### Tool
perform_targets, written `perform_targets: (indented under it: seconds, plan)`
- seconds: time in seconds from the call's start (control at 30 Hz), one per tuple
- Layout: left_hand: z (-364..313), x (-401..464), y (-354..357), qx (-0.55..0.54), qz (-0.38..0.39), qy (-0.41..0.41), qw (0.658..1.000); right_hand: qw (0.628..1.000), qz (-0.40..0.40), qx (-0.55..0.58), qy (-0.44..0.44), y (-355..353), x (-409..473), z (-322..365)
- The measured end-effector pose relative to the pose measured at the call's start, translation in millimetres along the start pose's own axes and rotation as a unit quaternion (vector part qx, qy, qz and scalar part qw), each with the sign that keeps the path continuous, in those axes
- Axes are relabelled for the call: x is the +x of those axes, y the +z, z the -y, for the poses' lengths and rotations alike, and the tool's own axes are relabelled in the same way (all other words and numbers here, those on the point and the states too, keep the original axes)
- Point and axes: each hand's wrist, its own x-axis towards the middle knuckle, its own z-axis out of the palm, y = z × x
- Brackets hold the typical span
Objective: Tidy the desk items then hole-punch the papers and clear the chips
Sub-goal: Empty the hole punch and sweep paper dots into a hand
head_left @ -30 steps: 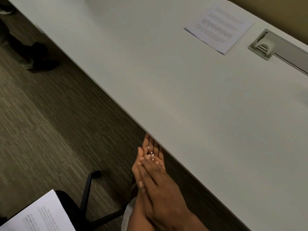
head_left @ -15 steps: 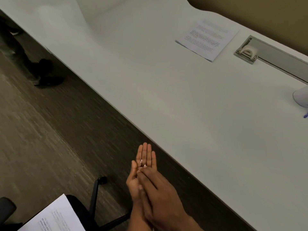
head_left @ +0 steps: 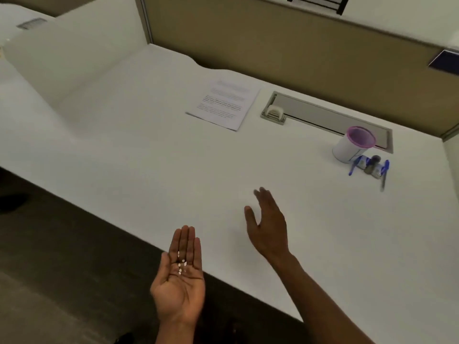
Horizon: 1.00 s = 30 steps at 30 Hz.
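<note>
At desk edge, left hand [head_left: 179, 281] flat, fingers together, cupping chips [head_left: 182, 263], right hand [head_left: 268, 227] spread.

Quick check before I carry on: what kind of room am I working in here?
Most likely an office cubicle: a long white desk backed by a tan partition panel, with a cable-access flap set into the desktop and a printed paper lying on it.

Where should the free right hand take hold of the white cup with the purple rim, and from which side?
Likely round its white side wall, below the rim. The cup stands upright with its mouth open upward. The open right hand hovers nearer the desk's front edge, so approaching from the front-left seems best: the pens lie at the cup's front-right.
</note>
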Motion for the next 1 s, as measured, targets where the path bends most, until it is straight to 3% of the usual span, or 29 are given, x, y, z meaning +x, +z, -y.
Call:
perform_targets:
  seconds: [0.07, 0.13, 0.2, 0.3, 0.4, 0.47, 0.53, 0.57, 0.6, 0.7, 0.73, 0.87, 1.0]
  plan:
    - [6.1, 11.0, 15.4, 0.005, -0.02, -0.006, 1.0, 0.99, 0.112, -0.078, 0.025, 5.4, 26.1, -31.6]
    - [12.7, 21.9, 25.8, 0.039, -0.059, -0.016, 0.997, 0.972, 0.194, -0.132, -0.025, 21.5, 13.5, -44.7]
    - [15.7, 31.8, 28.3, 0.08, -0.101, -0.027, 0.991, 0.962, 0.204, -0.169, -0.06, 33.2, -3.6, -44.8]
    - [14.6, 34.3, 26.6, 0.104, -0.123, -0.045, 0.986, 0.971, 0.18, -0.153, -0.025, 43.2, -11.1, -39.4]
    - [-0.2, 15.4, -16.2, 0.084, -0.152, -0.037, 0.984, 0.97, 0.182, -0.156, -0.033, 47.1, -13.6, -37.5]
    - [-7.8, -7.4, -60.9, 0.14, -0.083, -0.004, 0.987, 0.968, 0.194, -0.152, -0.047, 47.2, -17.8, -37.9]
    - [-15.3, -24.4, -120.6, 0.096, 0.054, -0.005, 0.994, 0.963, 0.212, -0.156, -0.062, 48.1, -23.1, -36.5]
    - [-18.3, -26.1, -140.2, 0.083, 0.055, -0.015, 0.995, 0.961, 0.218, -0.158, -0.065, 48.8, -26.5, -34.6]
    - [-19.0, -25.4, -146.0, 0.089, 0.024, -0.01, 0.996, 0.96, 0.22, -0.157, -0.067, 49.8, -30.8, -32.7]
    - [-4.6, -12.3, -125.5, 0.062, -0.18, -0.014, 0.982, 0.955, 0.245, -0.151, -0.066, 53.4, -48.5, -24.1]
    - [2.2, -10.5, -117.1, 0.038, -0.205, -0.033, 0.977, 0.953, 0.254, -0.15, -0.071, 54.8, -57.7, -20.6]
    - [22.7, 1.9, -78.7, 0.036, -0.252, -0.038, 0.966, 0.937, 0.311, -0.114, -0.114, 54.3, -99.8, 3.1]
    - [28.5, 9.6, -71.1, 0.022, -0.214, -0.067, 0.974, 0.911, 0.349, -0.038, -0.217, 40.2, -118.4, 19.7]
